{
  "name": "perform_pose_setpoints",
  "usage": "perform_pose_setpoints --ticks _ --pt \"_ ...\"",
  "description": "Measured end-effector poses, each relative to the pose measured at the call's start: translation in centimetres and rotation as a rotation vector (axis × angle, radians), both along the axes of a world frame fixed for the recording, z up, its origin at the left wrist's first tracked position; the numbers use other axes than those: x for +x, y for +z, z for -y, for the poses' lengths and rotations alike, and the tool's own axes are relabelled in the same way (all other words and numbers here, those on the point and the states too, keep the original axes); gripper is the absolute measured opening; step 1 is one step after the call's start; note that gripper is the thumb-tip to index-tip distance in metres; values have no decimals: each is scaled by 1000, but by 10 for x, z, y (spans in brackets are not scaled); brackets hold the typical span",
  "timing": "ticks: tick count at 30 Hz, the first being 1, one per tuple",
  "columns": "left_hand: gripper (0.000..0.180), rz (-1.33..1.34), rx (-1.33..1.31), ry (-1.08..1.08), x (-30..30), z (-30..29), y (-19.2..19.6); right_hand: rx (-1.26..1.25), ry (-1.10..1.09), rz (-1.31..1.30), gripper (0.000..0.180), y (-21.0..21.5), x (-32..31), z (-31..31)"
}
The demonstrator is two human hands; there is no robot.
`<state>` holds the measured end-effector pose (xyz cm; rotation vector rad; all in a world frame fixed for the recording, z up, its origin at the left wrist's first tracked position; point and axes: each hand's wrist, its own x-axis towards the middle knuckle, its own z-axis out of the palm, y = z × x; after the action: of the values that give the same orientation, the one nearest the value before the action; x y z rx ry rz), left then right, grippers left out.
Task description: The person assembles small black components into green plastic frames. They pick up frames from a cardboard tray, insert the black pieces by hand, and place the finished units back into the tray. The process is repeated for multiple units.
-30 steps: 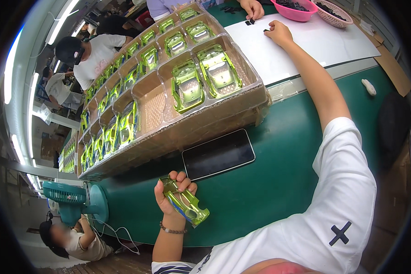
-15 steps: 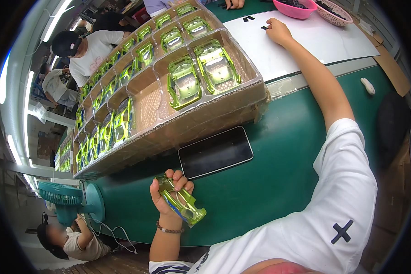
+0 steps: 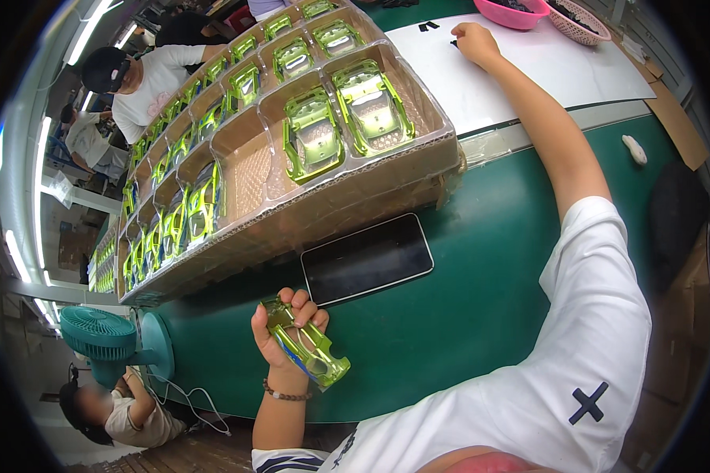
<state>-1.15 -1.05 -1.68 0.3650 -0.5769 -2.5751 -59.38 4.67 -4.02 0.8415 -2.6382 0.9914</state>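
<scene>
Green desk [image 3: 481, 284] w/ long tray of car shells [image 3: 292, 150] at far edge. Left hand [image 3: 280, 335] – fingers wrapped round shiny green car shell [image 3: 308, 351], held off near edge. Right hand [image 3: 475, 41] rests on white sheet [image 3: 544, 75], fingers curled. Shell judged light, thin, slick – best gripped by its sides.

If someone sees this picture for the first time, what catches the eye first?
First, the long cardboard tray of shiny green toy car bodies, running from the centre to the upper left. Next, the left hand gripping one green car shell low over the green table, while the right hand reaches to the white sheet above.
</scene>
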Motion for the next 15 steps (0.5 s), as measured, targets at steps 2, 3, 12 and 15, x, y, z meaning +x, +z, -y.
perform_pose_setpoints --ticks 2,3,12,15 --pt "36 0 -5 17 2 -1 0 -7 42 -12 32 -3 -17 13" --pt "37 -9 -19 7 3 -1 0 -8 65 -19 33 -3 -29 22" --pt "38 -23 -162 -51 4 6 -7 -32 170 255 55 -5 -59 78" --pt "38 -35 -179 -91 -2 9 -5 144 222 45 57 -3 -70 68"
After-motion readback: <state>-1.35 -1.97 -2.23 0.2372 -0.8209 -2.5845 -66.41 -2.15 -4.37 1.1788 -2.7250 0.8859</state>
